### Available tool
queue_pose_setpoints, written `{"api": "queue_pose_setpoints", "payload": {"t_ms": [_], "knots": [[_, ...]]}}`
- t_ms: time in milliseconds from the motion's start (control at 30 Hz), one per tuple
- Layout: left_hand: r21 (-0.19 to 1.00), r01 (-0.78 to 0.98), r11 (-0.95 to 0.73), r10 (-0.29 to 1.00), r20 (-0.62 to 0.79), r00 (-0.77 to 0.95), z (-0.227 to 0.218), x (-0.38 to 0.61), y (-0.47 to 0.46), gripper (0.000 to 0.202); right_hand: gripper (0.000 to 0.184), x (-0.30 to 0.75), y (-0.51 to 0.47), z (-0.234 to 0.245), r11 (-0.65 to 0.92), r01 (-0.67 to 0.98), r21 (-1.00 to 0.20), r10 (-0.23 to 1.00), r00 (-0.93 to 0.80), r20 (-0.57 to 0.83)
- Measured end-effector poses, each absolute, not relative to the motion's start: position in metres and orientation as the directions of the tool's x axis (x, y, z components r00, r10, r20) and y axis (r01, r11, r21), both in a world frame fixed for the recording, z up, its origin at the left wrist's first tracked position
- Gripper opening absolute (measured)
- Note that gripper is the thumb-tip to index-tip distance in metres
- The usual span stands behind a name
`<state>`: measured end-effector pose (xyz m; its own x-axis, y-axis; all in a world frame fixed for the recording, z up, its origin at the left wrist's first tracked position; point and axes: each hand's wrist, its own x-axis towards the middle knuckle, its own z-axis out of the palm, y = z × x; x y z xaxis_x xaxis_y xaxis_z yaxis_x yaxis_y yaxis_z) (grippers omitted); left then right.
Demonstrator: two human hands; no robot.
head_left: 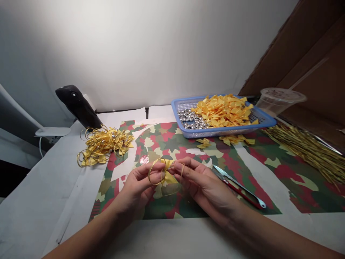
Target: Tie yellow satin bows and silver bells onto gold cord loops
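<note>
My left hand (pixel 137 184) is closed in a pinch on a yellow ribbon bow (pixel 169 178) with a coiled gold wire (pixel 149 175) looping out around the fingers. From the other side, the thumb and fingertips of my right hand (pixel 202 180) press together at the bow's middle, where a thin wire end curls up. What exactly those right fingertips grip is too small to make out. Thread snips (pixel 239 187) with red and silver handles lie just right of my right hand. A pile of yellow bows with gold wire (pixel 106 144) sits at the left.
A blue plastic basket (pixel 229 128) holds silver beads (pixel 190 118) and yellow bows (pixel 225 109); a few bows (pixel 234 139) lie before it. Gold wire stems (pixel 309 151), a plastic cup (pixel 279 100) and cardboard (pixel 320 46) stand right. A black device (pixel 81 104) leans at left.
</note>
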<state>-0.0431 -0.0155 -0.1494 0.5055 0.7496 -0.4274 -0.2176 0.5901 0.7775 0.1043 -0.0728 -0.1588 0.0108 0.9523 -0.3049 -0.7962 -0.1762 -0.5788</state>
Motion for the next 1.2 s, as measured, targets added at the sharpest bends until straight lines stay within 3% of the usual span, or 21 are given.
{"api": "queue_pose_setpoints", "payload": {"t_ms": [567,1033,1200], "knots": [[0.768,-0.201,0.609,0.724,-0.433,0.538,-0.1517,-0.0439,-0.0165,0.025,0.019,0.1053,-0.075,-0.1606,-0.123,-0.673,-0.73,0.961,0.102,-0.256],[0.759,-0.225,0.611,0.734,-0.437,0.52,-0.1504,-0.0425,-0.0173,0.03,0.023,0.1051,-0.0741,-0.1606,-0.239,-0.729,-0.641,0.937,0.0,-0.349],[0.788,-0.312,0.531,0.776,-0.305,0.552,-0.1489,-0.0455,-0.016,0.024,0.025,0.1057,-0.0726,-0.1586,-0.249,-0.712,-0.656,0.936,-0.003,-0.352]]}}
